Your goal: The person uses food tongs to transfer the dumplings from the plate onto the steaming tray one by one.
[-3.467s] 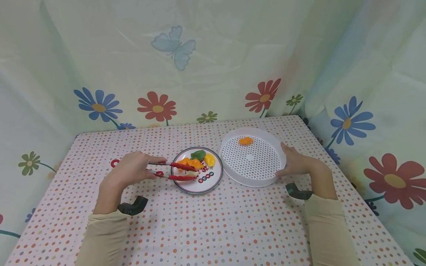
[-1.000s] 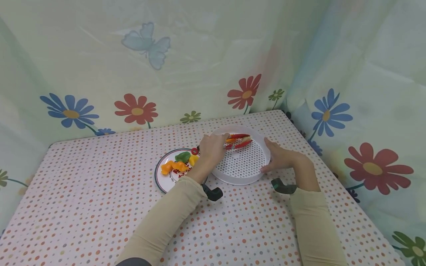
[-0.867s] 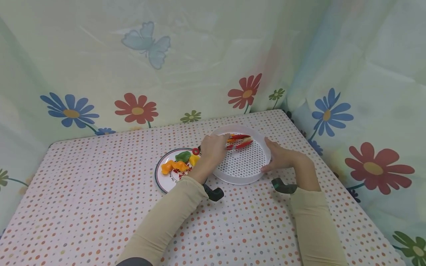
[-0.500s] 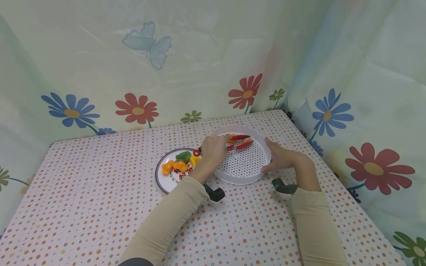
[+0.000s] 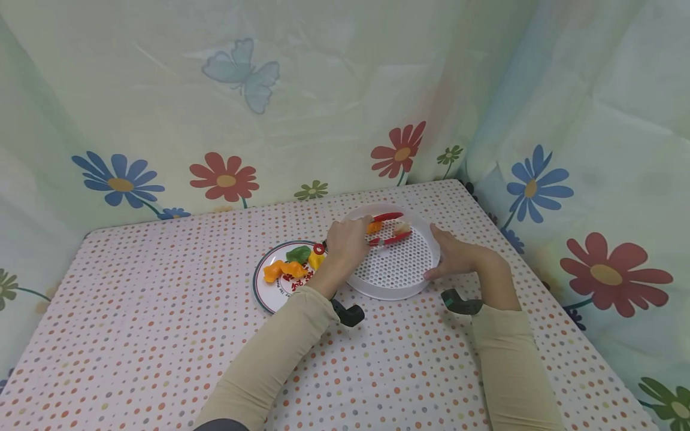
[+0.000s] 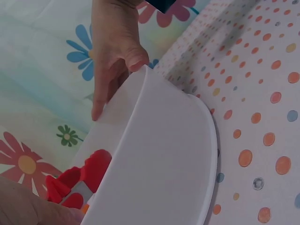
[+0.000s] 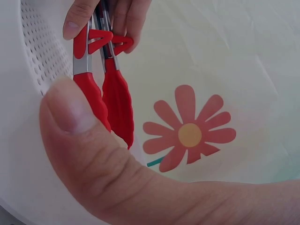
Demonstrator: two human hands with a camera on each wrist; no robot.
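Observation:
In the head view my left hand [image 5: 347,242] grips a pair of red-tipped metal tongs [image 5: 395,238] inside a round white sieve [image 5: 392,293]. The tong tips stand apart, one on each side of a small pale piece [image 5: 401,229] on the perforated bottom; its kind is too blurred to tell. An orange pepper-like piece [image 5: 374,227] lies beside the tongs, partly hidden by the hand. My right hand [image 5: 460,254] holds the sieve's right wall, thumb and fingers spread along it. The right wrist view shows the red tong heads [image 7: 117,105] close beyond the right thumb [image 7: 70,112].
Left of the sieve, a white plate [image 5: 260,284] bears orange pieces [image 5: 284,269], a green pepper-like piece [image 5: 298,254] and a yellow one [image 5: 315,260]; my left forearm covers part of it. The dotted tabletop [image 5: 162,311] meets a flowered curtain [image 5: 323,108] behind and at the sides.
My left hand carried the tongs with the pale piece from the plate over to the sieve. Since half a second ago the tong tips have spread apart around it. My right hand keeps its hold.

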